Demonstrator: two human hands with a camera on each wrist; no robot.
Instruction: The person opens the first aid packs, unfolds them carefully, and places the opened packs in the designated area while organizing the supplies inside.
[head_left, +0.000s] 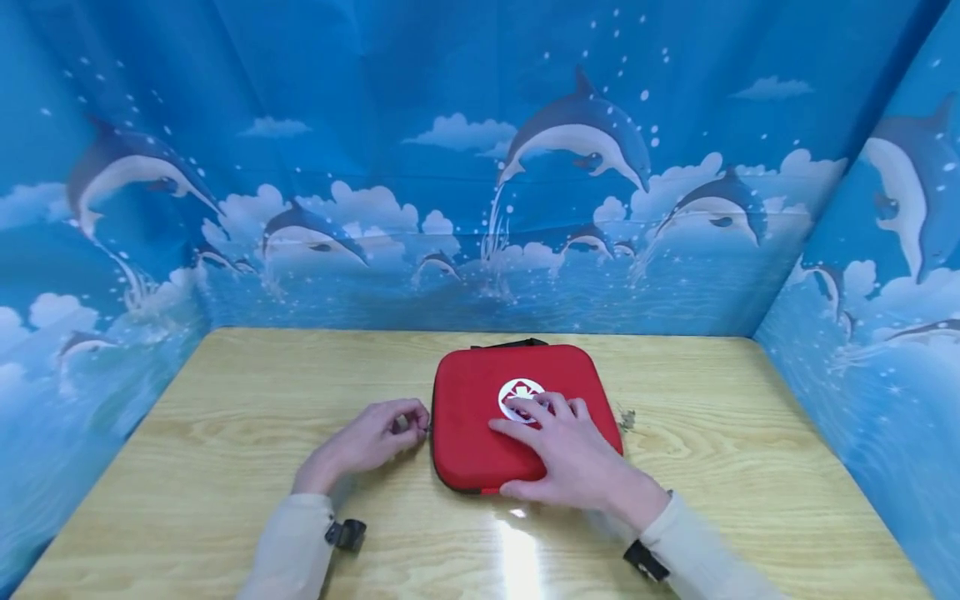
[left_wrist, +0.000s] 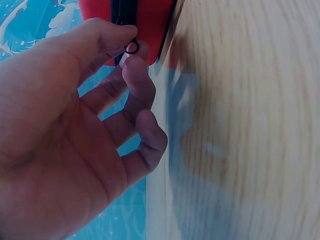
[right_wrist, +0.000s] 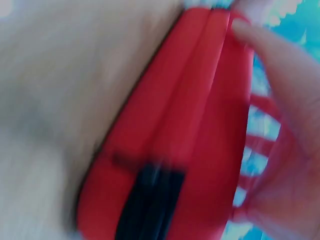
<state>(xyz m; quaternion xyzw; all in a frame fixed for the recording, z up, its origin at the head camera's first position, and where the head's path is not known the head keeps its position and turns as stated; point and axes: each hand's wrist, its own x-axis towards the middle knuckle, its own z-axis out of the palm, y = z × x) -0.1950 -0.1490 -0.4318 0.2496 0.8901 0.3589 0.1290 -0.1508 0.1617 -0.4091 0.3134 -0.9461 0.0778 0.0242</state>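
A red zippered case (head_left: 472,417) with a white round emblem lies on the wooden table. At its left side my left hand (head_left: 378,437) pinches the zipper pull, a small black ring (left_wrist: 131,47) seen between thumb and fingertips in the left wrist view. The black zipper (left_wrist: 124,12) runs along the case's side there. My right hand (head_left: 573,458) rests spread over the lid, its fingers partly covering the emblem and its thumb at the front edge. Blurred in the right wrist view, the case's side shows a black zipper section (right_wrist: 150,200).
A black handle (head_left: 517,343) sticks out behind the case. The wooden table (head_left: 300,375) meets a blue curtain (head_left: 390,250) printed with dolphins at the back and sides. A dark band with a small device (head_left: 347,533) sits on the left wrist, and another (head_left: 645,560) on the right.
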